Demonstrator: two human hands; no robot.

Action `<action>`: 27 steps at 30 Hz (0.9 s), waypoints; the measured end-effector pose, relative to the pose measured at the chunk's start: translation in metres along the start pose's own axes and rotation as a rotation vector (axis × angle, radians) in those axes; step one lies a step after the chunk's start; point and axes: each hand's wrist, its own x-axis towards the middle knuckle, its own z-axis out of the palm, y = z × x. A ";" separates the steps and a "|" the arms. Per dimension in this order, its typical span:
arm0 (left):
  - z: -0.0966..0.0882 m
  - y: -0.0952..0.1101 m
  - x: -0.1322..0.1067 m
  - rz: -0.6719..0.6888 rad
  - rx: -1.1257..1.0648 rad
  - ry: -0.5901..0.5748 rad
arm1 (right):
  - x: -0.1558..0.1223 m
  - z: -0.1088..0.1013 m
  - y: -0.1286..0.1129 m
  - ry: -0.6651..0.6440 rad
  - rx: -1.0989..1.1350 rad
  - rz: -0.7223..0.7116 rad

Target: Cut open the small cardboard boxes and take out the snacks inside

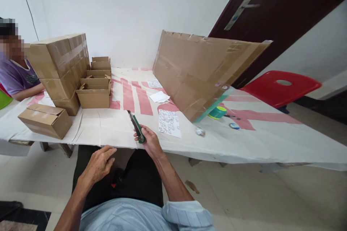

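Note:
My right hand point(150, 141) is wrapped round a green box cutter point(138, 130) at the table's front edge, its blade end pointing up and away to the left. Over my lap, my left hand point(101, 163) hangs with fingers loosely stretched and nothing in them. Just right of the cutter, a printed sheet of paper point(170, 122) lies on the cloth. Ahead and to the left stand small open cardboard boxes point(94, 98), and one closed cardboard box point(45, 120) rests near the front edge.
Stacked taped cartons point(61, 65) rise at the left, with a person point(18, 68) behind them. A large cardboard sheet point(200, 68) leans at the back right. Beside it are a green tape roll point(217, 112) and a small blue-white roll point(234, 126). A red chair point(282, 88) stands beyond.

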 end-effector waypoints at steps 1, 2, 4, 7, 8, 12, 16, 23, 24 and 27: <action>0.000 -0.002 -0.002 -0.006 0.003 0.013 | 0.001 -0.005 0.002 0.035 -0.161 -0.070; 0.000 -0.004 -0.005 -0.011 0.006 0.030 | 0.003 -0.012 0.005 0.072 -0.333 -0.149; 0.000 -0.011 -0.012 -0.024 0.020 0.085 | 0.008 -0.029 0.014 0.130 -0.635 -0.363; -0.004 -0.026 -0.024 -0.064 0.074 0.221 | 0.020 -0.056 0.034 0.134 -0.976 -0.586; -0.008 -0.032 -0.027 -0.084 0.098 0.278 | 0.024 -0.063 0.041 0.112 -1.066 -0.629; -0.044 -0.060 -0.040 -0.154 0.211 0.581 | 0.028 -0.074 0.059 0.089 -1.292 -0.727; -0.122 -0.110 -0.050 -0.352 0.269 0.922 | 0.025 -0.069 0.060 0.146 -1.346 -0.719; -0.244 -0.201 -0.036 -0.904 -0.029 1.054 | 0.027 -0.063 0.059 0.183 -1.358 -0.687; -0.248 -0.207 -0.033 -0.909 -0.056 1.031 | 0.027 -0.063 0.059 0.184 -1.355 -0.681; -0.241 -0.214 -0.027 -0.902 -0.112 0.981 | 0.027 -0.066 0.060 0.177 -1.348 -0.663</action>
